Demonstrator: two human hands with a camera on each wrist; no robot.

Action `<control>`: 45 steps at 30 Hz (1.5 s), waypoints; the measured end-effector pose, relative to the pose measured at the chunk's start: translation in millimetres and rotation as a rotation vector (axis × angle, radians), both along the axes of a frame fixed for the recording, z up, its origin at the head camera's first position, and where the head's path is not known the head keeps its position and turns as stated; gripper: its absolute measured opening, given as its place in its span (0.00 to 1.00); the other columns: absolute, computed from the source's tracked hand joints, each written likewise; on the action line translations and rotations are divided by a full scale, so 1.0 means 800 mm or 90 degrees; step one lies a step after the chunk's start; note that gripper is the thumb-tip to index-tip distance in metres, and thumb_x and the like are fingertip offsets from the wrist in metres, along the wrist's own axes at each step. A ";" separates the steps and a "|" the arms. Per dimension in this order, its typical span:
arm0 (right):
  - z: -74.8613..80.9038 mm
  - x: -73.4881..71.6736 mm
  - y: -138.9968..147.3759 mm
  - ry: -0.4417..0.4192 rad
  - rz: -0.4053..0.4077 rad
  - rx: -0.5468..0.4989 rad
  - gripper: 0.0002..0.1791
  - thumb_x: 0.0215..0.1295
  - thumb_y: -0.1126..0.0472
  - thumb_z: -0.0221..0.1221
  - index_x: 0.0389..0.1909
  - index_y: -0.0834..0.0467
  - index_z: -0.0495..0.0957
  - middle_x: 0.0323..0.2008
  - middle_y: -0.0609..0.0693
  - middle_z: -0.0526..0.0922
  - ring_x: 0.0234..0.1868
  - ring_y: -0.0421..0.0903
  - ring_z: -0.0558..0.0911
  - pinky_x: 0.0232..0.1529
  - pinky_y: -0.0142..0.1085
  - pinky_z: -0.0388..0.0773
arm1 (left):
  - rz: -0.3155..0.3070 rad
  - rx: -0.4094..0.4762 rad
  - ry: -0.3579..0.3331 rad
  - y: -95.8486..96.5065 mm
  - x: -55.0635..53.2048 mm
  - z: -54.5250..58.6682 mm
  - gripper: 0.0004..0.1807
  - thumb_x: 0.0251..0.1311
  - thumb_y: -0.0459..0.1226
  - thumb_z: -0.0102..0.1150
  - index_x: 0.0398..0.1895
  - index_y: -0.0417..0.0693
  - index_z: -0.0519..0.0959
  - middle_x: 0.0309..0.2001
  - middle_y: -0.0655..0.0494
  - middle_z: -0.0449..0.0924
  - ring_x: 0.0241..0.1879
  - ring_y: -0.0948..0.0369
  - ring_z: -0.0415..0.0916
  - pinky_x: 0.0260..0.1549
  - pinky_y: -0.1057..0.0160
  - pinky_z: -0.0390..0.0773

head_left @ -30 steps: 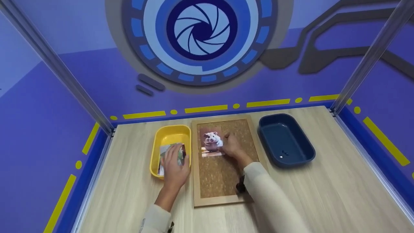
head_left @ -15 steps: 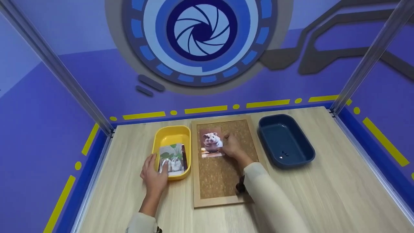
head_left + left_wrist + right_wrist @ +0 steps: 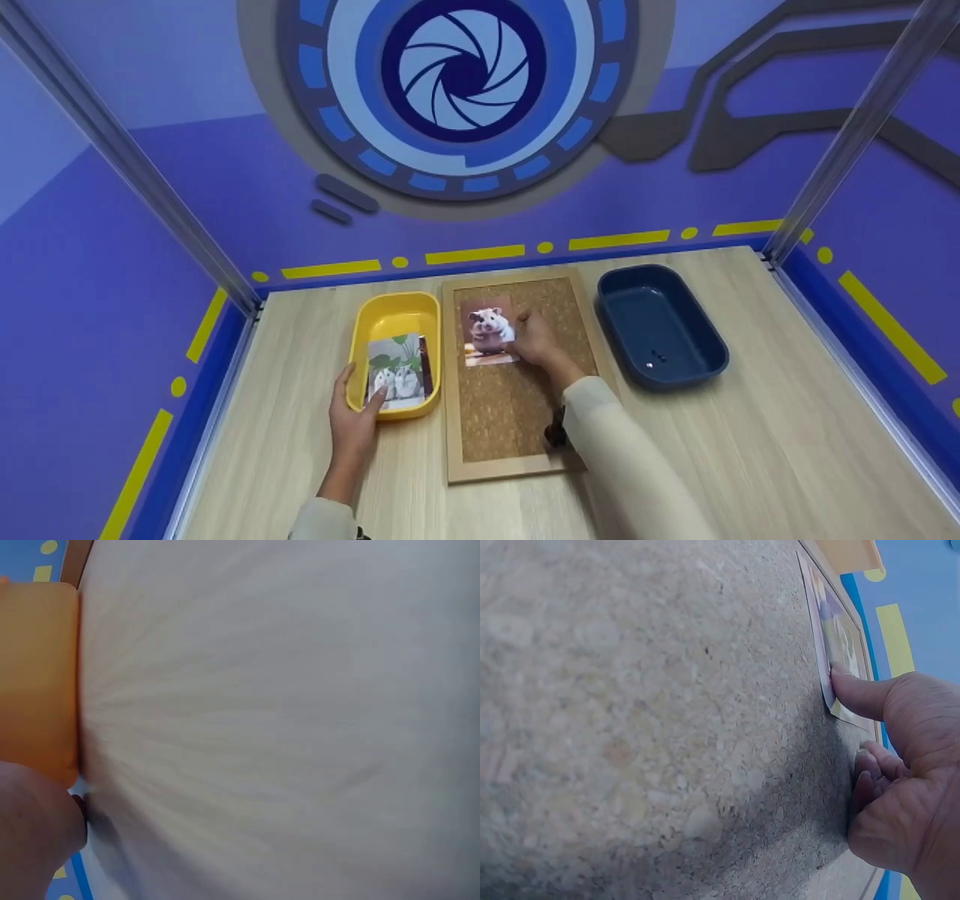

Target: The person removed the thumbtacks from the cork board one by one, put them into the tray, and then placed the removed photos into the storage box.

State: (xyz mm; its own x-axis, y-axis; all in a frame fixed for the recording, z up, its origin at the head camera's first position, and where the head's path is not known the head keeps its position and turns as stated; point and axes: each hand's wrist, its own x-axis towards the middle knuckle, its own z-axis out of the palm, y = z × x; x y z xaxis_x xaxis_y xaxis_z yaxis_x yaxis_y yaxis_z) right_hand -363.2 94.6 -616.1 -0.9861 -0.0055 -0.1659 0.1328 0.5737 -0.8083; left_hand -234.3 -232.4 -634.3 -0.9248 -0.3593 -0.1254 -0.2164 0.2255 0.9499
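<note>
My right hand (image 3: 538,341) is on the framed corkboard (image 3: 502,420), its thumb pressing the lower right edge of a hamster photo (image 3: 489,330). In the right wrist view, that thumb lies straight on the print (image 3: 838,637), while the other fingers of the hand (image 3: 907,765) bend loosely beside it against the cork. To the left, my left hand (image 3: 354,424) grips the near left corner of a yellow tray (image 3: 397,319), thumb over the rim and fingers outside. Inside that tray lie stacked photos (image 3: 397,371), the top one of two pale hamsters under green leaves.
A dark blue tray (image 3: 652,315) stands right of the corkboard, with a few tiny items (image 3: 658,357) at its near end. The pale wooden table (image 3: 780,420) is closed in by purple-blue printed walls (image 3: 480,217) with metal posts (image 3: 847,127) at the corners.
My left hand has come off the photos in the yellow tray, moving left and down to its near left corner. The right hand stays at the hamster photo.
</note>
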 end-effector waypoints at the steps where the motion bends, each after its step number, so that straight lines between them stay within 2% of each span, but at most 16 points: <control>1: 0.000 0.000 0.001 0.004 0.002 -0.002 0.34 0.58 0.67 0.73 0.64 0.67 0.70 0.60 0.65 0.79 0.63 0.60 0.79 0.69 0.53 0.78 | -0.007 0.009 0.010 -0.001 0.001 -0.002 0.43 0.74 0.42 0.65 0.86 0.63 0.54 0.88 0.55 0.51 0.88 0.51 0.46 0.87 0.44 0.50; 5: 0.001 -0.001 0.002 0.008 0.002 -0.004 0.35 0.58 0.68 0.72 0.65 0.69 0.69 0.61 0.67 0.79 0.64 0.61 0.79 0.71 0.53 0.77 | -0.049 0.033 0.023 -0.005 0.001 -0.007 0.48 0.72 0.43 0.67 0.87 0.68 0.49 0.88 0.58 0.49 0.88 0.52 0.46 0.88 0.45 0.50; 10: 0.003 -0.003 0.002 -0.001 -0.029 -0.011 0.37 0.55 0.67 0.74 0.64 0.69 0.69 0.61 0.67 0.78 0.63 0.61 0.78 0.71 0.52 0.76 | -0.101 0.080 0.004 -0.015 -0.004 -0.004 0.57 0.68 0.41 0.71 0.88 0.71 0.40 0.89 0.58 0.47 0.88 0.52 0.45 0.88 0.44 0.47; 14: 0.005 -0.001 -0.007 -0.019 -0.059 -0.001 0.40 0.54 0.62 0.77 0.65 0.67 0.69 0.62 0.66 0.76 0.64 0.61 0.78 0.73 0.53 0.75 | -0.105 0.100 0.001 -0.019 -0.007 -0.005 0.59 0.65 0.37 0.73 0.88 0.68 0.43 0.87 0.58 0.52 0.87 0.53 0.50 0.88 0.46 0.49; 21: 0.010 0.002 -0.028 -0.055 -0.092 0.119 0.50 0.54 0.48 0.80 0.70 0.66 0.65 0.68 0.65 0.73 0.73 0.63 0.70 0.78 0.62 0.62 | -0.094 0.104 0.005 -0.020 -0.004 -0.007 0.56 0.64 0.36 0.73 0.88 0.62 0.48 0.85 0.55 0.58 0.84 0.51 0.56 0.87 0.46 0.52; 27: 0.017 0.002 -0.035 -0.050 -0.094 0.137 0.56 0.48 0.42 0.82 0.70 0.68 0.68 0.68 0.66 0.74 0.72 0.63 0.70 0.74 0.61 0.64 | -0.097 0.109 0.014 -0.020 -0.002 -0.007 0.53 0.65 0.37 0.73 0.87 0.60 0.51 0.84 0.54 0.60 0.83 0.52 0.58 0.87 0.46 0.54; 31: 0.017 0.003 -0.033 -0.053 -0.085 0.138 0.48 0.49 0.41 0.81 0.63 0.67 0.75 0.63 0.63 0.76 0.67 0.61 0.71 0.71 0.60 0.65 | -0.101 0.115 0.015 -0.019 -0.001 -0.007 0.52 0.65 0.35 0.72 0.87 0.60 0.51 0.83 0.53 0.60 0.83 0.51 0.58 0.86 0.46 0.54; 35: 0.012 0.004 -0.029 -0.046 -0.087 0.124 0.29 0.58 0.48 0.77 0.51 0.63 0.80 0.58 0.59 0.77 0.62 0.59 0.73 0.68 0.58 0.66 | -0.105 0.117 0.012 -0.020 0.000 -0.006 0.52 0.65 0.35 0.71 0.87 0.61 0.51 0.83 0.54 0.61 0.83 0.51 0.58 0.86 0.46 0.55; 39: 0.004 0.001 -0.023 -0.007 -0.104 0.095 0.12 0.63 0.57 0.70 0.41 0.61 0.83 0.49 0.58 0.82 0.56 0.58 0.79 0.65 0.58 0.70 | -0.104 0.112 0.011 -0.021 0.000 -0.006 0.53 0.66 0.35 0.71 0.87 0.60 0.50 0.84 0.54 0.59 0.84 0.51 0.56 0.87 0.45 0.53; 42: 0.000 -0.001 -0.018 0.000 -0.119 0.022 0.09 0.65 0.61 0.65 0.41 0.62 0.81 0.43 0.57 0.84 0.49 0.55 0.81 0.60 0.53 0.75 | -0.104 0.114 0.008 -0.024 -0.001 -0.007 0.53 0.66 0.36 0.71 0.87 0.61 0.49 0.85 0.55 0.58 0.85 0.51 0.55 0.87 0.45 0.51; 45: -0.003 -0.003 -0.013 -0.004 -0.131 -0.109 0.08 0.68 0.67 0.62 0.44 0.67 0.78 0.39 0.57 0.81 0.42 0.51 0.80 0.49 0.42 0.80 | -0.107 0.113 0.003 -0.025 -0.001 -0.009 0.54 0.66 0.36 0.71 0.88 0.61 0.49 0.85 0.55 0.57 0.85 0.51 0.54 0.87 0.45 0.51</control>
State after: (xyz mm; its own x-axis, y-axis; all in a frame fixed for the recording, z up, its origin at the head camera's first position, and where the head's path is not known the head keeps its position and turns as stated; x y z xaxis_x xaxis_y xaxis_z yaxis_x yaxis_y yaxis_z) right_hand -365.4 84.4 -618.4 -0.9684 0.1657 -0.1864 0.2379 0.3886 -0.8902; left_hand -235.0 -252.6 -641.3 -0.9703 -0.1732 -0.1689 -0.1860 0.0878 0.9786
